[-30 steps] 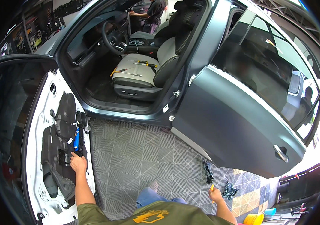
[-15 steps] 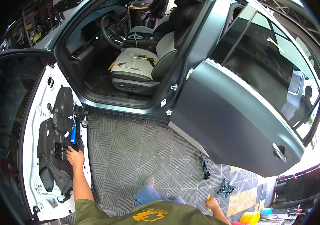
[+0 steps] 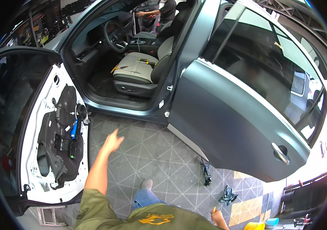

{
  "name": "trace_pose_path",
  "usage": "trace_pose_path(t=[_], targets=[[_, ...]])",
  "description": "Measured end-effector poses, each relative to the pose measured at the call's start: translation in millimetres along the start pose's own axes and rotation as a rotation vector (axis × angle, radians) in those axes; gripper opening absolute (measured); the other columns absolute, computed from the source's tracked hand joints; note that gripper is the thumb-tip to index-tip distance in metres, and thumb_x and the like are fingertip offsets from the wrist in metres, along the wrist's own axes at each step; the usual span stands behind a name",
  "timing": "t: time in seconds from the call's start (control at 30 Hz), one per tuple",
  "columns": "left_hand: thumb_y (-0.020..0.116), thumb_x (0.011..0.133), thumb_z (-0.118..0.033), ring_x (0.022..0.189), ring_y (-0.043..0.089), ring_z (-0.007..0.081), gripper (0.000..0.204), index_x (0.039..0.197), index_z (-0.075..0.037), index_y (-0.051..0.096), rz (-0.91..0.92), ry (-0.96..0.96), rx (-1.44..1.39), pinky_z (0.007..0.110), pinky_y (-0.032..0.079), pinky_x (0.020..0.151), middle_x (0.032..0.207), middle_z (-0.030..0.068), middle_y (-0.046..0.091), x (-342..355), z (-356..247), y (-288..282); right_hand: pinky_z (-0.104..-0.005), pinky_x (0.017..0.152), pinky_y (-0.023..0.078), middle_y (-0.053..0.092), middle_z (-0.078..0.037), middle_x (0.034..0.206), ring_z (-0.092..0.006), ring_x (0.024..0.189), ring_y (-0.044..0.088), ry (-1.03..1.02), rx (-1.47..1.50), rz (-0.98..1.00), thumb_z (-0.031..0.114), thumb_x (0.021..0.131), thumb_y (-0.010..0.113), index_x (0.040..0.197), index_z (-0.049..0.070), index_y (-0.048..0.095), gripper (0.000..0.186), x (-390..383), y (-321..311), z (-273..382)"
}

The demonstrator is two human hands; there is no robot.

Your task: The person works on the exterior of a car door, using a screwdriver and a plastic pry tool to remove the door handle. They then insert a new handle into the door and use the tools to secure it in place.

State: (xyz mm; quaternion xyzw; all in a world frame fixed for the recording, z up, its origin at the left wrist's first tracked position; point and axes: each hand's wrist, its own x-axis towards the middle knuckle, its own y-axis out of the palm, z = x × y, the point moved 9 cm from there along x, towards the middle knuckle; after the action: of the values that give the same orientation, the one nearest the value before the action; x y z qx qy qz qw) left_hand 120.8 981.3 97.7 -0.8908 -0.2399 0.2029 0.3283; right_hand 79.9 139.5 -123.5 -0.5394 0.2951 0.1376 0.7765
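Note:
My left hand (image 3: 113,140) is in the air above the floor between the two car doors, its index finger stretched out and nothing in it. To its left stands the open front door (image 3: 33,153), its white inner metal and black liner (image 3: 62,122) bare. A blue strip-like part (image 3: 74,128) and a black module (image 3: 73,148) sit on that liner. Low at the right, my right hand (image 3: 218,218) is closed round a slim yellow-orange stick-like object (image 3: 214,209); most of it is hidden by the fingers.
Several screwdrivers (image 3: 146,62) lie on the front seat (image 3: 132,73). The open rear door (image 3: 232,126) reaches out on the right. Crumpled black plastic (image 3: 228,195) lies on the tiled floor (image 3: 132,153). Beyond the car's far side, another person's arm (image 3: 148,13) shows.
My left hand has left the door liner and swung right and up over the floor. My right hand keeps its hold on the yellow-orange object. The view has shifted slightly.

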Motion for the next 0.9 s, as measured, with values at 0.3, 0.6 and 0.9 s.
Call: trace_pose_path(t=[0.3, 0.6, 0.9], targets=[[0.050, 0.083, -0.011, 0.110, 0.061, 0.0347, 0.053, 0.134, -0.001, 0.046, -0.406, 0.348, 0.371, 0.045, 0.049, 0.091, 0.117, 0.0210, 0.063, 154.9, -380.1, -217.7, -0.0347, 0.041, 0.048, 0.055, -0.008, 0.058, -0.0195, 0.046, 0.055, -0.020, 0.210, -0.102, 0.011, 0.087, 0.053, 0.093, -0.001, 0.060, 0.015, 30.0, -38.3, 62.7], [0.054, 0.081, -0.001, 0.121, 0.056, 0.0261, 0.069, 0.146, -0.009, 0.032, -0.293, 0.133, 0.580, 0.040, 0.047, 0.097, 0.134, 0.0128, 0.055, 196.3, -378.0, -238.0, -0.0377, 0.046, 0.046, 0.056, -0.010, 0.065, -0.0215, 0.051, 0.054, 0.016, 0.349, 0.059, 0.010, 0.084, 0.050, 0.107, 0.001, 0.055, 0.025, -7.8, 23.5, 90.4], [0.056, 0.074, 0.004, 0.117, 0.058, 0.0304, 0.054, 0.127, -0.004, 0.057, -0.280, 0.192, 0.525, 0.042, 0.050, 0.092, 0.128, 0.0163, 0.059, 235.7, -372.4, -235.8, -0.0495, 0.056, 0.047, 0.063, -0.023, 0.082, -0.0376, 0.066, 0.061, -0.228, -0.302, 0.050, 0.029, 0.091, 0.042, 0.138, 0.000, 0.032, 0.055, 13.9, 97.0, -3.6]])
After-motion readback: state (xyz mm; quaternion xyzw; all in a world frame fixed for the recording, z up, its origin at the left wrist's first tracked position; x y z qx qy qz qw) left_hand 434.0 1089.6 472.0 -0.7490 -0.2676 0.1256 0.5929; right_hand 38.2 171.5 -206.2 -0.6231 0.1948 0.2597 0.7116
